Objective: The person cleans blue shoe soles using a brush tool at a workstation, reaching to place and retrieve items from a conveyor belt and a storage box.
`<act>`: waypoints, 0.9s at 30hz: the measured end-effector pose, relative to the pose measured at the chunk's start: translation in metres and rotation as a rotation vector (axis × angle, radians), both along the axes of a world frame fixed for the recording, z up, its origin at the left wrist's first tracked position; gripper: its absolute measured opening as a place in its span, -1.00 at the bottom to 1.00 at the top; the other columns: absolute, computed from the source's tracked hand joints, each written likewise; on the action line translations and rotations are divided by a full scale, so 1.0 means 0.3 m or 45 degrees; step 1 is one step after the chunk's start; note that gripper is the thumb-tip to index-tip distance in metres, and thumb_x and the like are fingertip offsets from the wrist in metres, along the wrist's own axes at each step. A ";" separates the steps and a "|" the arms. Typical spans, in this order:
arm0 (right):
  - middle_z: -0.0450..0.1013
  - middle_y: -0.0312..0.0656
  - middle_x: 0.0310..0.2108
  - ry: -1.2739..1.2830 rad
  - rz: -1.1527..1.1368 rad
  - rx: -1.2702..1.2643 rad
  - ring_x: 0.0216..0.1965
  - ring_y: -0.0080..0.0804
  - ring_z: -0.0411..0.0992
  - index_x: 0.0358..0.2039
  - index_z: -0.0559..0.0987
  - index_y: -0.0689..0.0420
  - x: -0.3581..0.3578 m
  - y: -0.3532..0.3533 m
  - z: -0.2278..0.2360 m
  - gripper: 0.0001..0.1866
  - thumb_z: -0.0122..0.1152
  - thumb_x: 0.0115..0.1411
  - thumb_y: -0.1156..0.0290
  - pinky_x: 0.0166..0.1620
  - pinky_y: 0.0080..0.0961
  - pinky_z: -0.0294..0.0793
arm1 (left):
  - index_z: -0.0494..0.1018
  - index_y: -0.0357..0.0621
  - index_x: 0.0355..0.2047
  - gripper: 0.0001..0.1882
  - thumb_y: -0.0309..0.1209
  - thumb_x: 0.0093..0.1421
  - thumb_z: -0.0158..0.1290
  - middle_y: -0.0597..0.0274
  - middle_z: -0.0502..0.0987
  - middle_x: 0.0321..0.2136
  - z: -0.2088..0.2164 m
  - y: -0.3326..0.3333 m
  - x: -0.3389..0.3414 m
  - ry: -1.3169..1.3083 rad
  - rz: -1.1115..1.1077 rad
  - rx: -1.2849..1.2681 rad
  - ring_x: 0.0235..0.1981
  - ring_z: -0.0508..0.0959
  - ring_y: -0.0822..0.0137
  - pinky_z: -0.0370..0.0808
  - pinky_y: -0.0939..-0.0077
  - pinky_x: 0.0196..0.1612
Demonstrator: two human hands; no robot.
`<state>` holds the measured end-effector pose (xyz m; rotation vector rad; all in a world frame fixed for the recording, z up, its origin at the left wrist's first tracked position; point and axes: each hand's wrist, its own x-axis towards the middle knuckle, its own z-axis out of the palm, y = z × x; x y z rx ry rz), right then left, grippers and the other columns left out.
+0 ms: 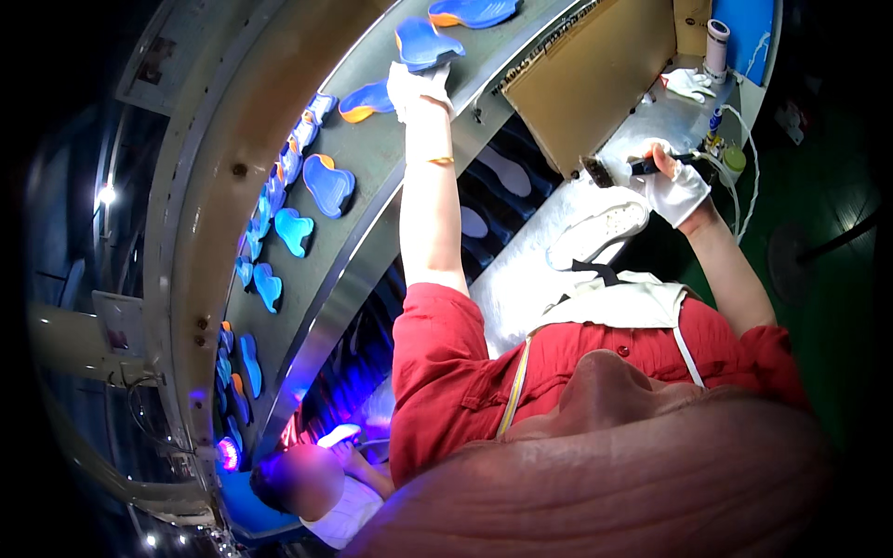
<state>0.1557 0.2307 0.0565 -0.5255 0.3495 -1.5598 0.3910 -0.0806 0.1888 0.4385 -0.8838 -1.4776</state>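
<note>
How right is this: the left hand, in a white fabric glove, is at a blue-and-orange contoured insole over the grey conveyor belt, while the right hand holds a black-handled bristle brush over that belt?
One place is wrong: the head view shows the right hand holding the black-handled bristle brush over the silvery metal worktable, not the grey conveyor belt. The rest stands.

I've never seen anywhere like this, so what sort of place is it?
Probably a footwear factory: a conveyor carries blue insoles, and the person's gloved right hand holds a brush.
</note>
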 end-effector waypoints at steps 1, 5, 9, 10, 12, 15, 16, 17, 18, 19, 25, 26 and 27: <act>0.53 -0.25 -0.22 0.015 -0.044 -0.020 -0.08 -0.33 0.48 -0.29 0.59 0.05 -0.008 0.009 -0.002 -0.83 0.29 0.21 0.25 0.06 -0.24 0.47 | 0.29 -0.17 0.18 -0.43 -0.03 0.34 -0.25 0.09 0.45 -0.03 -0.028 -0.028 -0.005 -0.081 0.145 0.045 -0.01 0.43 0.12 0.29 0.04 0.08; 0.52 -0.27 -0.24 0.135 -0.206 0.132 -0.13 -0.44 0.49 -0.26 0.59 0.06 -0.036 0.029 0.012 -0.82 0.27 0.23 0.25 0.04 -0.45 0.46 | 0.32 -0.20 0.14 -0.50 -0.16 0.29 -0.08 0.16 0.50 -0.23 -0.077 -0.063 0.051 -0.622 0.410 -0.104 -0.25 0.50 0.35 0.46 0.34 -0.18; 0.55 -0.29 -0.29 0.456 -0.188 0.028 -0.29 -0.61 0.48 -0.19 0.62 0.12 -0.006 0.020 0.021 -0.81 0.22 0.27 0.30 -0.16 -0.65 0.46 | 0.29 -0.20 0.18 -0.31 -0.03 0.14 0.05 -0.17 0.48 -0.07 -0.070 -0.018 0.190 -2.663 0.912 -0.961 0.06 0.45 -0.07 0.43 0.17 0.06; 0.56 -0.29 -0.30 0.552 -0.141 0.000 -0.34 -0.63 0.48 -0.19 0.63 0.12 0.005 0.015 0.022 -0.81 0.21 0.28 0.31 -0.22 -0.67 0.47 | 0.39 -0.16 0.09 -0.34 0.04 0.11 0.08 -0.13 0.49 -0.13 -0.061 -0.007 0.222 -2.558 0.861 -0.995 -0.01 0.49 -0.05 0.44 0.17 0.03; 0.55 -0.32 -0.36 0.739 -0.232 0.176 -0.46 -0.65 0.44 -0.20 0.61 0.14 0.039 0.010 0.010 -0.84 0.26 0.24 0.38 -0.41 -0.72 0.44 | 0.50 -0.10 -0.06 -0.44 0.05 0.09 0.10 -0.06 0.51 -0.19 -0.062 0.047 0.292 -2.628 0.985 -1.040 -0.09 0.52 -0.02 0.46 0.15 -0.02; 0.48 -0.32 -0.43 0.955 -0.141 0.126 -0.50 -0.69 0.41 -0.20 0.56 0.15 0.061 0.011 -0.015 -0.84 0.27 0.21 0.45 -0.44 -0.69 0.42 | 0.58 -0.01 -0.18 -0.60 -0.05 0.06 0.19 0.02 0.53 -0.28 -0.031 0.152 0.384 -2.487 0.823 -1.109 -0.21 0.54 0.03 0.48 0.20 -0.12; 0.50 -0.30 -0.39 1.054 -0.177 0.085 -0.46 -0.67 0.43 -0.20 0.56 0.16 0.060 0.018 -0.024 -0.83 0.29 0.19 0.47 -0.40 -0.69 0.44 | 0.58 -0.02 -0.18 -0.60 -0.07 0.06 0.20 -0.01 0.53 -0.28 -0.014 0.198 0.413 -2.338 0.766 -1.179 -0.24 0.54 0.01 0.47 0.21 -0.12; 0.50 -0.30 -0.40 1.197 -0.265 -0.016 -0.45 -0.66 0.43 -0.21 0.56 0.16 0.066 0.014 -0.032 -0.82 0.30 0.17 0.47 -0.37 -0.68 0.45 | 0.59 -0.03 -0.21 -0.68 -0.17 0.07 0.22 0.04 0.54 -0.28 0.005 0.248 0.439 -2.304 0.798 -1.362 -0.28 0.52 0.04 0.46 0.27 -0.15; 0.51 -0.31 -0.40 1.332 -0.366 -0.128 -0.43 -0.66 0.44 -0.21 0.56 0.16 0.061 0.014 -0.038 -0.82 0.32 0.16 0.47 -0.35 -0.68 0.45 | 0.59 -0.04 -0.23 -0.76 -0.23 0.12 0.18 0.07 0.54 -0.27 0.033 0.297 0.462 -2.250 0.841 -1.405 -0.27 0.53 0.06 0.46 0.27 -0.11; 0.51 -0.31 -0.40 1.292 -0.339 -0.118 -0.42 -0.66 0.44 -0.22 0.56 0.16 0.059 0.012 -0.041 -0.82 0.32 0.16 0.48 -0.33 -0.67 0.46 | 0.57 -0.14 -0.24 -0.75 -0.26 0.16 0.15 0.07 0.55 -0.29 0.063 0.338 0.477 -1.982 0.903 -1.482 -0.24 0.53 0.13 0.46 0.28 -0.10; 0.51 -0.27 -0.32 1.229 -0.119 -0.006 -0.37 -0.62 0.44 -0.24 0.53 0.16 0.035 -0.033 -0.049 -0.84 0.29 0.17 0.52 -0.31 -0.68 0.45 | 0.42 -0.27 -0.35 -0.63 -0.22 0.40 -0.20 -0.09 0.53 -0.30 0.214 0.576 0.522 -0.206 0.587 -0.718 -0.19 0.53 0.17 0.46 0.25 0.00; 0.50 -0.28 -0.33 1.194 -0.104 0.022 -0.37 -0.62 0.44 -0.24 0.51 0.15 0.041 -0.042 -0.054 -0.84 0.28 0.17 0.52 -0.30 -0.68 0.44 | 0.40 -0.24 -0.41 -0.65 -0.20 0.35 -0.15 -0.06 0.51 -0.33 0.219 0.599 0.521 -0.376 0.660 -0.883 -0.23 0.51 0.19 0.47 0.26 -0.09; 0.49 -0.28 -0.35 1.152 -0.104 0.024 -0.37 -0.62 0.44 -0.24 0.49 0.15 0.055 -0.053 -0.061 -0.83 0.28 0.17 0.53 -0.30 -0.68 0.44 | 0.38 -0.20 -0.47 -0.66 -0.19 0.30 -0.10 -0.03 0.49 -0.36 0.219 0.621 0.524 -0.395 0.564 -1.022 -0.27 0.49 0.20 0.48 0.28 -0.19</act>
